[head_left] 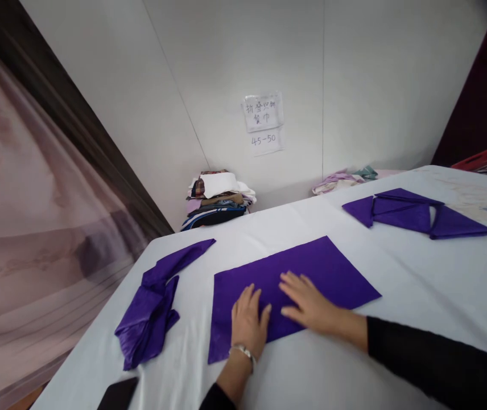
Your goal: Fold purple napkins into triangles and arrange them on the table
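A purple cloth napkin (269,270) lies spread flat as a rectangle on the white-covered table (405,330). My left hand (250,319) rests on its near left part, fingers stretched out, with a bracelet at the wrist. Over the middle of the same cloth is my right hand (309,304), palm down with the fingers extended. Neither hand grips anything. To the left lies a loosely folded purple napkin (149,310) with a long point towards the back. Farther off on the right sit folded purple napkins (409,213) with pointed ends.
A dark flat object (119,394) lies at the near left table edge. Behind the table are a stack of folded clothes (218,199) and a pile of fabrics (339,181). Handwritten paper signs (263,119) hang on the wall. A pink curtain (34,228) hangs at left.
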Tool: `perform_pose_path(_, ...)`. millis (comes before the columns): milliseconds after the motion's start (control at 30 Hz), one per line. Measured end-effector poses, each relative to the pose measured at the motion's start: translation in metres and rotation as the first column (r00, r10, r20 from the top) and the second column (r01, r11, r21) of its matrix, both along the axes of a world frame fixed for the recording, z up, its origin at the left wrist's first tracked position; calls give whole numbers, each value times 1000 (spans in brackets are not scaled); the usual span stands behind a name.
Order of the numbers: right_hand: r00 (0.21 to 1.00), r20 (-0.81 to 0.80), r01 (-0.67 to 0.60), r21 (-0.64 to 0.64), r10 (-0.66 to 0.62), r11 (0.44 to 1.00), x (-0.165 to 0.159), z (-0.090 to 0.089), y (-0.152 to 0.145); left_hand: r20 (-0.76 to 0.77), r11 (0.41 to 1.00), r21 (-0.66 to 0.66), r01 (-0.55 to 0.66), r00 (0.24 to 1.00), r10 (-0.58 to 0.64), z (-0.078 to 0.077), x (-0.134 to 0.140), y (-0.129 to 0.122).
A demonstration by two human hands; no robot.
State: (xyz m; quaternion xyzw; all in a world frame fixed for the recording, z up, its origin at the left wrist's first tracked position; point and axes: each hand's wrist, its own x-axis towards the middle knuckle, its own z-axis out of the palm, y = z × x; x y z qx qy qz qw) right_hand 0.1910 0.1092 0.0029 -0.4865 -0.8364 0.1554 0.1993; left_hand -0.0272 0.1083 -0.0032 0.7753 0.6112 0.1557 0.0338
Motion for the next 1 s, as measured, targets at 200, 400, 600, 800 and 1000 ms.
perform_pose_path(200,986,28,-161,-148,166,976,-15,-9,-40,-148,980,-189,62,985,-91,-15,-2,-33)
perform_pose_path(400,952,203,243,-46,-229,969,107,-31,-42,-262,948,-183,-261,942,209,-19,-89,-43)
perform_pose_path(600,900,310,301,67,-307,951,152,-58,-48,-310,894,-102,-437,867,389,5,-68,-48)
perform_pose_path(800,899,304,299,101,-316,949,152,-68,-45,-84,991,-129,48,995,-59,-3,21,-41)
perform_pose_path(1000,896,314,300,97,-315,949,153,-68,-44,-83,974,-204,-95,993,79,-12,-15,-34)
